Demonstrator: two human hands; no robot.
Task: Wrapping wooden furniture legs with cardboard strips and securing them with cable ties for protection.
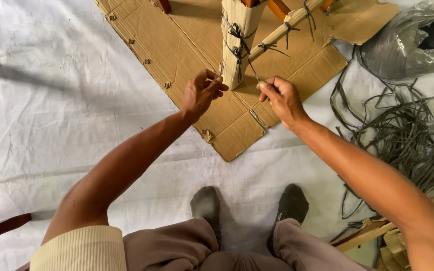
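View from above, looking down at a person's 2 bare hands over a white sheet (51,110) on the floor. Left hand (201,94) is curled, fingertips pinched together against the lower edge of a cardboard-wrapped leg (237,35) standing upright on a flat cardboard sheet (187,45); can't tell if it holds a strap end or just presses the wrap. Right hand (281,98) is closed, thumb & forefinger clamped on a thin grey strap (253,73) that runs taut up to the leg. The leg sits top centre, between and just beyond both hands.

Counts: approx 2 grey strap ties knotted on the leg, 2 more on a cardboard-wrapped rail (282,30) slanting off to the right. 1 big tangle of loose grey straps (408,135) lies right of the right arm, with 1 bundle in clear plastic (408,40) behind it. 2 feet in dark socks (249,206) at bottom centre. Some pale wood pieces (372,233) at bottom right.
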